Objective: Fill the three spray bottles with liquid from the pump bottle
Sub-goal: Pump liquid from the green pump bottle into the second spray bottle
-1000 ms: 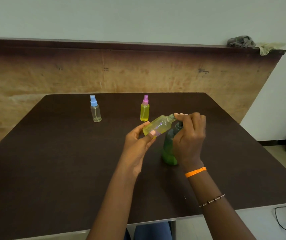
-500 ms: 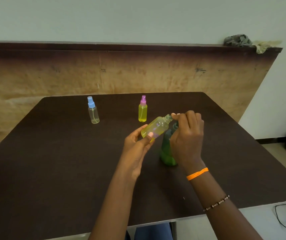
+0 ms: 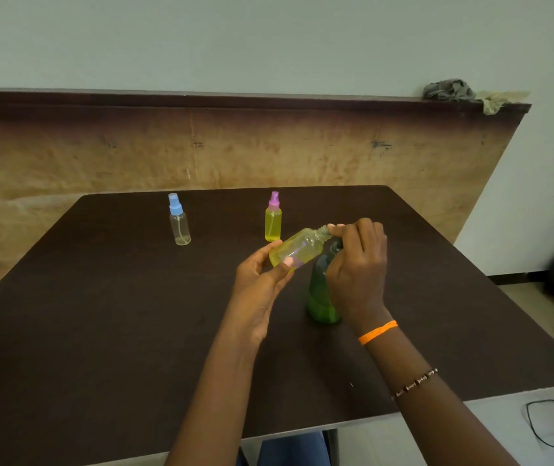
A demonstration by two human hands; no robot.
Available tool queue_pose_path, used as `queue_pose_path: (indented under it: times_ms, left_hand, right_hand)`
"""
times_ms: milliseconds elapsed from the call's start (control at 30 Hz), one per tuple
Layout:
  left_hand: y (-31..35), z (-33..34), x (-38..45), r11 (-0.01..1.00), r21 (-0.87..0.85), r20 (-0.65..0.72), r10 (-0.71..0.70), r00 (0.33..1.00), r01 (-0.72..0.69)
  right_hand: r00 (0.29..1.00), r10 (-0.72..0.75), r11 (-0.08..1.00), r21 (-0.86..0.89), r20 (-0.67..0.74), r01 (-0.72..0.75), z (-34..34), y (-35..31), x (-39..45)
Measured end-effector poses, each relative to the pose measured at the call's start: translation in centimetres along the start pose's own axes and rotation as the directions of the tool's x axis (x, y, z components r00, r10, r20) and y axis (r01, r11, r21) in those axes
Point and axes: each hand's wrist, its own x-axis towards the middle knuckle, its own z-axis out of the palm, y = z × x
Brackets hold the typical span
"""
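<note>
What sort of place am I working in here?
Probably a plain workroom or office, not a kitchen: a dark table against a bare wall, a worn wooden panel, and loose cables on the floor.

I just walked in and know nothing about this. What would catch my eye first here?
Two hands meet over the middle of a dark table: the left hand holds a tilted, uncapped yellow bottle, its neck towards the green pump bottle, whose top the right hand covers. Further back stand a clear spray bottle with a blue cap and a yellow one with a pink cap.
</note>
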Motion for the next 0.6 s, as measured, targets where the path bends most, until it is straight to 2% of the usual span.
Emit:
queue_pose_path:
  times_ms: [100,167,300,433,600]
  left_hand:
    - [0.3,-0.1,0.0,1.0,-0.004,-0.001,0.003,1.0,-0.003]
    - [0.3,0.0,-0.1,1.0,-0.003,-0.007,0.0,1.0,0.0]
    - [0.2,0.0,0.0,1.0,0.01,-0.02,-0.004,1.0,0.005]
    - [0.2,0.1,-0.3,1.0,0.006,-0.012,-0.014,1.0,0.014]
    - [0.3,-0.1,-0.2,1.0,0.005,-0.016,-0.004,1.0,0.004]
  right_hand:
    - [0.995,0.006,0.999,-0.036,0.1,-0.002,-0.8,-0.9,0.9]
    - [0.993,0.024,0.999,-0.034,0.119,-0.02,-1.1,-1.2,1.1]
    - [0.998,0.054,0.999,-0.003,0.02,-0.054,-0.2,-1.2,-0.4]
    - [0.997,0.073,0.997,0.021,0.014,-0.073,-0.2,-1.1,-0.4]
    - [0.983,0.08,0.996,0.034,0.168,-0.087,-1.8,-1.7,1.4]
